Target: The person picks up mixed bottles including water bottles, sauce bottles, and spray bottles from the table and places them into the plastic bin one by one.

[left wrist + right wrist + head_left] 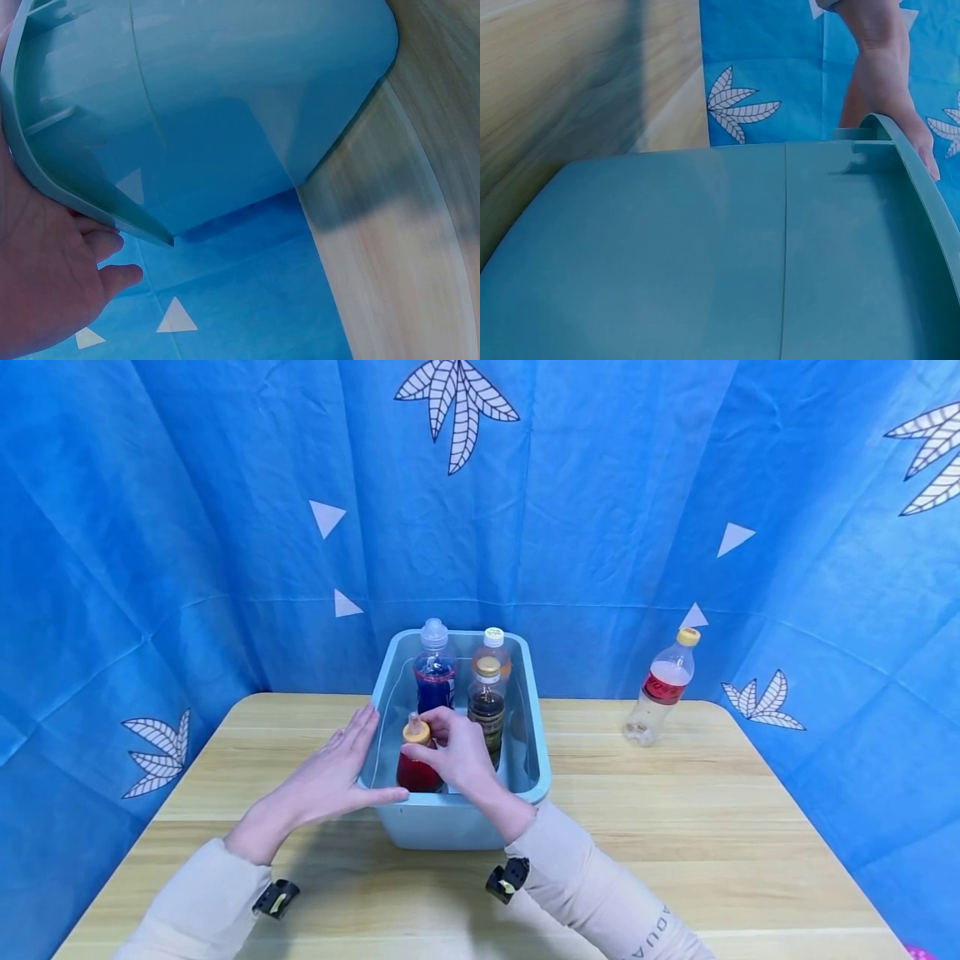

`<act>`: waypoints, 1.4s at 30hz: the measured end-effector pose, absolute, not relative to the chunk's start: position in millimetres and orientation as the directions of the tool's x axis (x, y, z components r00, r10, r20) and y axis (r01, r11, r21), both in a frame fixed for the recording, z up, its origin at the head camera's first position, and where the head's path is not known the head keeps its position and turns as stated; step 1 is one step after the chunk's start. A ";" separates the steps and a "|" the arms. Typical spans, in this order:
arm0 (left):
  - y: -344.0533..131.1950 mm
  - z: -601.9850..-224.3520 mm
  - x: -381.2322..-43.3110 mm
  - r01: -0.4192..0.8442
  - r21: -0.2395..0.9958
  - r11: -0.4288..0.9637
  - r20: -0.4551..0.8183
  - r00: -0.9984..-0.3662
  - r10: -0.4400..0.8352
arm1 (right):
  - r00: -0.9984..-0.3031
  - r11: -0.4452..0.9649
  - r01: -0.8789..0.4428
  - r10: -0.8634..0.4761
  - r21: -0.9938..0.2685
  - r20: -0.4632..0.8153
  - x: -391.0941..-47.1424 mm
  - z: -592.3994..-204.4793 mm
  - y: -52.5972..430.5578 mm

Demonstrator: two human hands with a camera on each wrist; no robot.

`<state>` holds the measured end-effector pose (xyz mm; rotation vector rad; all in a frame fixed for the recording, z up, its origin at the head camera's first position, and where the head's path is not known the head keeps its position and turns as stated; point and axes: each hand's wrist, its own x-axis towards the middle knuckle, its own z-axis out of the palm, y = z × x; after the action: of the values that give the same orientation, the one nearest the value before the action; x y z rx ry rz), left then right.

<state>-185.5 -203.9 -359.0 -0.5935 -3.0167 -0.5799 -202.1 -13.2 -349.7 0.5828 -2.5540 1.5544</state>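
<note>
A light blue plastic bin (450,822) stands on the table with several bottles upright inside. My right hand (459,758) reaches over its front edge and pinches a dark red bottle with an orange cap (417,732) near the top. On the bin's left front corner, my left hand (333,777) rests along the rim, fingers straight and thumb spread. Behind the red bottle is a blue bottle with a clear cap (435,664). A dark bottle with a gold cap (487,702) and an orange bottle with a white cap (492,647) stand to the right.
Apart from the bin, a nearly colourless bottle with a red label and yellow cap (663,689) is at the table's back right. The wooden table (675,827) is bounded by a blue patterned curtain (600,527) at the back and sides.
</note>
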 end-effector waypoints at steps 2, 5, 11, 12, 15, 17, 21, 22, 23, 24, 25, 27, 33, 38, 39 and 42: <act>-203.8 -358.9 -185.3 0.371 0.356 0.858 0.086 -0.927 0.365 | -0.923 0.413 -0.368 -0.272 -0.833 0.272 -201.5 -349.3 -13.2; -203.7 -359.1 -185.2 0.376 0.358 0.855 0.091 -0.925 0.368 | -0.921 0.416 -0.371 -0.280 -0.831 0.271 -200.5 -348.7 -13.2; -203.8 -359.8 -185.7 0.375 0.365 0.852 0.090 -0.925 0.368 | -0.913 0.410 -0.384 -0.300 -0.827 0.276 -200.9 -349.3 -13.4; -203.9 -359.7 -185.6 0.375 0.365 0.852 0.089 -0.925 0.369 | -0.911 0.411 -0.389 -0.303 -0.825 0.279 -201.1 -349.6 -13.3; -204.1 -359.3 -185.1 0.379 0.361 0.852 0.092 -0.924 0.372 | -0.907 0.408 -0.398 -0.309 -0.822 0.286 -200.9 -349.4 -13.0; -204.2 -359.2 -184.7 0.382 0.360 0.851 0.096 -0.923 0.373 | -0.903 0.404 -0.406 -0.315 -0.819 0.292 -200.7 -349.5 -12.8; -204.5 -359.7 -184.1 0.384 0.361 0.850 0.102 -0.922 0.374 | -0.894 0.402 -0.423 -0.330 -0.812 0.302 -199.8 -349.2 -12.5; -204.7 -359.9 -184.1 0.384 0.361 0.850 0.102 -0.922 0.373 | -0.892 0.400 -0.426 -0.333 -0.812 0.304 -199.5 -349.0 -12.4; -204.9 -360.2 -184.1 0.383 0.362 0.850 0.102 -0.922 0.372 | -0.891 0.398 -0.429 -0.336 -0.811 0.306 -198.9 -348.5 -12.3; -205.0 -360.4 -184.1 0.383 0.362 0.850 0.102 -0.923 0.372 | -0.888 0.396 -0.433 -0.340 -0.809 0.309 -198.9 -348.6 -12.4; -205.1 -360.5 -184.1 0.382 0.363 0.850 0.102 -0.923 0.371 | -0.887 0.393 -0.436 -0.343 -0.809 0.311 -198.7 -348.5 -12.3; -205.3 -360.6 -184.1 0.382 0.365 0.849 0.103 -0.923 0.371 | -0.883 0.388 -0.442 -0.348 -0.809 0.315 -198.2 -348.2 -12.0; -204.9 -360.0 -184.2 0.380 0.364 0.851 0.103 -0.924 0.369 | -0.870 0.379 -0.465 -0.360 -0.800 0.336 -196.6 -349.0 -8.2; -204.1 -359.8 -184.6 0.370 0.360 0.857 0.095 -0.928 0.361 | -0.873 0.375 -0.457 -0.365 -0.807 0.324 -194.9 -350.0 -1.9; -204.0 -359.8 -184.8 0.368 0.357 0.859 0.093 -0.928 0.360 | -0.873 0.373 -0.454 -0.366 -0.809 0.321 -194.6 -350.0 -0.2; -204.0 -360.2 -185.3 0.364 0.353 0.862 0.088 -0.930 0.357 | -0.881 0.368 -0.435 -0.363 -0.822 0.304 -191.7 -347.9 5.5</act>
<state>-185.3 -204.0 -360.2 -0.5832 -3.0119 -0.5768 -191.7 5.5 -347.9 0.7417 -2.5389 1.5593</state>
